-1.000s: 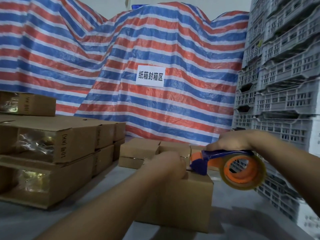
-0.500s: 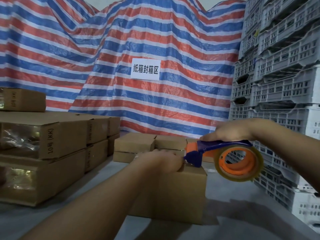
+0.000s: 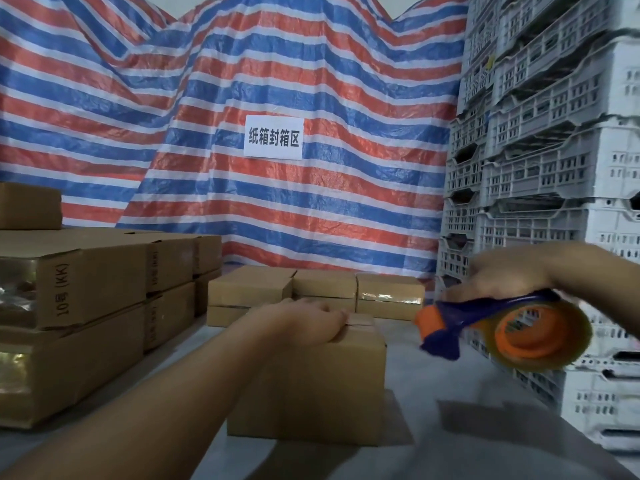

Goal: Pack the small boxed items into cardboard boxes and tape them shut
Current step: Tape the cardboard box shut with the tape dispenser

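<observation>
While the left hand (image 3: 304, 322) lies flat on top of the cardboard box (image 3: 308, 386), fingers straight and spread over the seam where the flaps meet, the right hand (image 3: 502, 275) keeps a closed grip around the blue handle of the tape dispenser (image 3: 491, 327). The dispenser hangs in the air to the right of the box, clear of it, tilted with its blue cutter end pointing down and left. Its orange hub carries a roll of clear tape, and the whole tool is blurred.

The box stands upright on the grey worktop (image 3: 433, 455), near the middle, with its flaps folded down. Behind it, a row of smaller closed boxes (image 3: 318, 292) sits side by side; the rightmost shows a glossy strip of tape on its front. On the left, larger cartons (image 3: 86, 282) are stacked in two layers, the nearest printed "10号 (KK)", with one more box sitting on top at the far left edge.

A red, white and blue striped tarpaulin (image 3: 311, 64) covers the back, with a white paper sign (image 3: 273, 137) stuck on it. Grey plastic crates (image 3: 554, 150) rise in a tall stack along the right side.
</observation>
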